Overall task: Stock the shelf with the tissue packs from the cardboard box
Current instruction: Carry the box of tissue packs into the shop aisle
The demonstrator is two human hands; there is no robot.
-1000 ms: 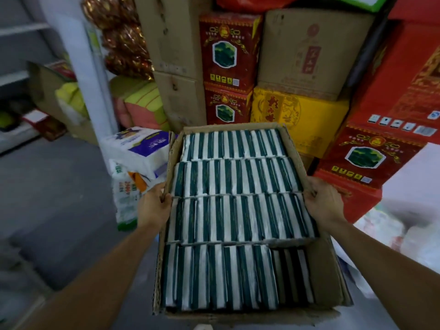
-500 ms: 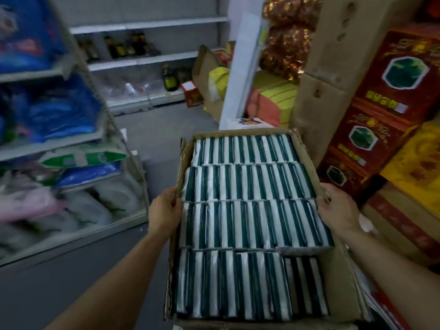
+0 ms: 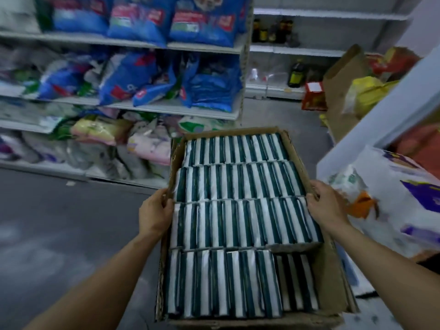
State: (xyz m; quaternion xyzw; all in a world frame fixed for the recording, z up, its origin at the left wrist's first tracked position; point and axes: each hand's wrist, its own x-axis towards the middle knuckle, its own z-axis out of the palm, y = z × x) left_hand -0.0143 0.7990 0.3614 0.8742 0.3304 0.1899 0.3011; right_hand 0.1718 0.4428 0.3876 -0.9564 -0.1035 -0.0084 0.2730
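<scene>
holding the cardboard box (image 3: 329,263) at its two long sides, both hands are clamped on its walls. left hand (image 3: 154,214) grips the left wall about midway, fingers curled over the rim; right hand (image 3: 326,208) grips the right wall opposite, fingertips over the rim and touching the packs. box is carried in front of the body, above the grey floor (image 3: 59,229), open top facing up.

tissue packs (image 3: 238,217) fill the box: green-and-white striped, standing on edge in four rows across. the nearest row sits lower at its right end, leaving a dark step there.

shelf (image 3: 166,108) stands ahead and to the left, several white tiers. blue bags (image 3: 140,20) on the upper tiers, pale and pink soft packs (image 3: 147,148) on the lowest. much of it is motion-blurred.

further back, a second shelf unit (image 3: 309,51) carries dark bottles (image 3: 295,75). right of the box, just beside the right hand, lies a white plastic-wrapped bundle (image 3: 392,201) with purple and orange print.
</scene>
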